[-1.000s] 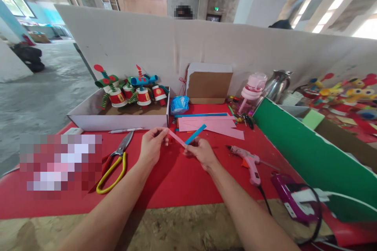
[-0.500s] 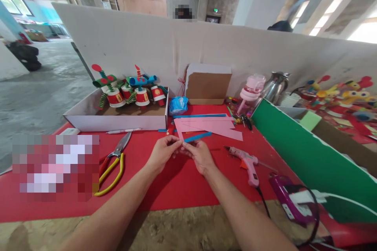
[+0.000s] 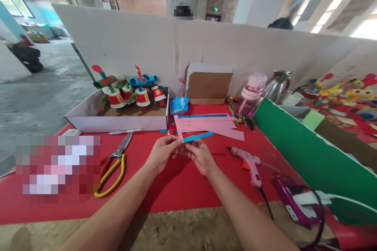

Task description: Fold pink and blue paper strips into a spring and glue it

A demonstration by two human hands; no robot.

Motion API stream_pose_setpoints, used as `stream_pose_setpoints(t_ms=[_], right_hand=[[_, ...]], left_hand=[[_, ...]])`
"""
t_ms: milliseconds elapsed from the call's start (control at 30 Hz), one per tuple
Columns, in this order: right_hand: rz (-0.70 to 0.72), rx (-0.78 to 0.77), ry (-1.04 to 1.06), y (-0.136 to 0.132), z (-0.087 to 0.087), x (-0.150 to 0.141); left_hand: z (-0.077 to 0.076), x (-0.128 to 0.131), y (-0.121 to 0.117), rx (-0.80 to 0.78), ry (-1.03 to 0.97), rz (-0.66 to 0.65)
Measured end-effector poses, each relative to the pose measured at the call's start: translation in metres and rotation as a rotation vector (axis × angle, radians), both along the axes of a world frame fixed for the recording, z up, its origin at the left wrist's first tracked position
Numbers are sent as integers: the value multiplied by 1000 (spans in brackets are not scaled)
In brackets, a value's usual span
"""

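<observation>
My left hand (image 3: 163,151) pinches the corner where a pink paper strip (image 3: 178,128) and a blue paper strip (image 3: 198,137) meet in an L shape. The pink strip points away from me, the blue one to the right. Close beside it, my right hand (image 3: 200,157) has its fingers curled and closed at the near edge of the blue strip by the corner; its exact hold is partly hidden. Behind the strips lie pink paper sheets (image 3: 215,126) with another blue strip (image 3: 203,116) on top.
Scissors (image 3: 118,157) lie left of my hands, a pink glue gun (image 3: 247,160) on the right with its cord. A white box (image 3: 138,122) of paper-cup figures stands at the back left. On the right are a green-sided box (image 3: 288,157) and a purple power bank-like object (image 3: 294,200).
My right fingertips have shifted slightly right and down from the corner. More of the blue strip's near end shows. My left hand has stayed almost in place.
</observation>
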State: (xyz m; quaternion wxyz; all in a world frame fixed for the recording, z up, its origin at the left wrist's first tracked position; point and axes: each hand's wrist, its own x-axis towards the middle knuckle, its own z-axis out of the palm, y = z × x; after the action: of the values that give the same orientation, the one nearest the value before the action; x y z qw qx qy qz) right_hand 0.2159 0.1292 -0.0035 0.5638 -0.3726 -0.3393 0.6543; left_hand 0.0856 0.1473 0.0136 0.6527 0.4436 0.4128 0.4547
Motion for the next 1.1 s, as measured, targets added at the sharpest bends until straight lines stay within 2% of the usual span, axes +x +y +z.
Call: stream_pose_setpoints(t_ms=[200, 467, 667, 933, 1100], right_hand=[[42, 2, 54, 1, -3, 1], [13, -13, 2, 0, -1, 0], [-21, -40, -58, -1, -1, 0], [-122, 69, -292, 2, -4, 1], [-153, -15, -167, 3, -5, 2]], left_hand=[[1, -1, 1, -8, 27, 13], [-4, 0, 2, 11, 95, 51], [-7, 1, 0, 27, 70, 54], [-3, -1, 3, 0, 215, 48], [-7, -2, 1, 55, 86, -21]])
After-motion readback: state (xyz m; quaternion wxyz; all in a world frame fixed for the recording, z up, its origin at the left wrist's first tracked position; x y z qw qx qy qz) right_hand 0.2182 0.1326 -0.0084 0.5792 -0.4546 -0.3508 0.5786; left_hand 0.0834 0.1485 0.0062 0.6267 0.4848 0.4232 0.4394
